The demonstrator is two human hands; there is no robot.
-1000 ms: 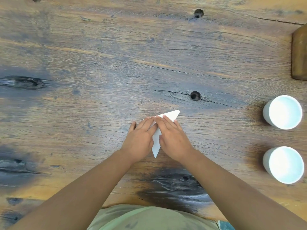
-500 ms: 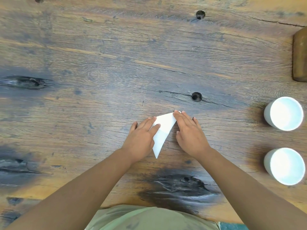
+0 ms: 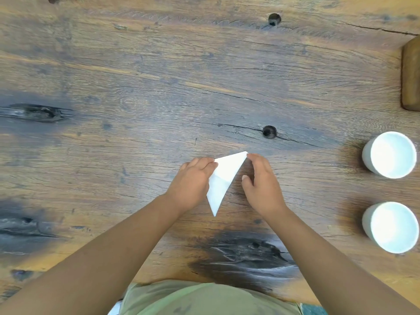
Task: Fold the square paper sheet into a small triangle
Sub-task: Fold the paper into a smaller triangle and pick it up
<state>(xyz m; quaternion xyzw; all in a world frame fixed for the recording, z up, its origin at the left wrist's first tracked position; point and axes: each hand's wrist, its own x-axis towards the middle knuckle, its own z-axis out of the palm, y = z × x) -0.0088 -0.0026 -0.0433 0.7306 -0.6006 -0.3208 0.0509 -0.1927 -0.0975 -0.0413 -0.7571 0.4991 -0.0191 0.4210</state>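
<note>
Surface: a weathered wooden table [image 3: 113, 92] with dark knots and cracks, the left half bare. Near the front centre lies the white paper [image 3: 221, 180], already a narrow triangle, one point toward the person, another up and right. The left hand [image 3: 193, 180] rests flat on its left edge, fingers extended, pressing rather than grasping. The right hand [image 3: 261, 183] stands just beside the paper's right side, loosely curved, fingertips at the upper corner, gripping nothing. Well to the right stand two white cups [image 3: 389, 154], [image 3: 389, 227]. A brown wooden block [image 3: 411, 76] sits at the far right edge.
</note>
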